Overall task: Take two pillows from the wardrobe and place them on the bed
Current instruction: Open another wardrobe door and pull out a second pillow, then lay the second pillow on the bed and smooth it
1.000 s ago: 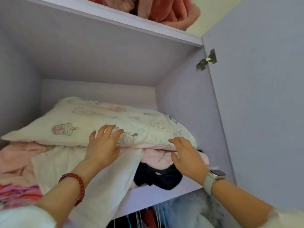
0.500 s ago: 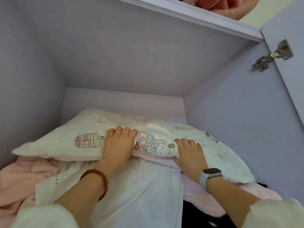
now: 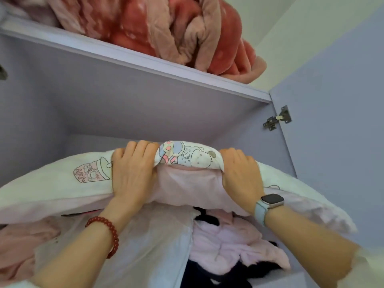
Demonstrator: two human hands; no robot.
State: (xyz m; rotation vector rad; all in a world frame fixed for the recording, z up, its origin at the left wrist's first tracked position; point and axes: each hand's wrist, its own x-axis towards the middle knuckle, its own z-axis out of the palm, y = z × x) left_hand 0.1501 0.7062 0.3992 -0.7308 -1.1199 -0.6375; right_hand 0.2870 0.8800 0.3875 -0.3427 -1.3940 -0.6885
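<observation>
A white pillow with cartoon prints and a pink underside lies on the clothes pile inside the lilac wardrobe. Its front edge is raised off the pile. My left hand, with a red bead bracelet at the wrist, grips that edge left of centre. My right hand, with a watch on the wrist, grips it right of centre. The fabric bunches between both hands. Whether a second pillow lies beneath is hidden.
Under the pillow sit folded pink, white and black clothes. A red and pink blanket rests on the shelf above. The open wardrobe door with its metal hinge stands at the right.
Both hands moved from resting on the pillow's front edge to gripping it and lifting it up off the clothes. The camera has tilted upward.
</observation>
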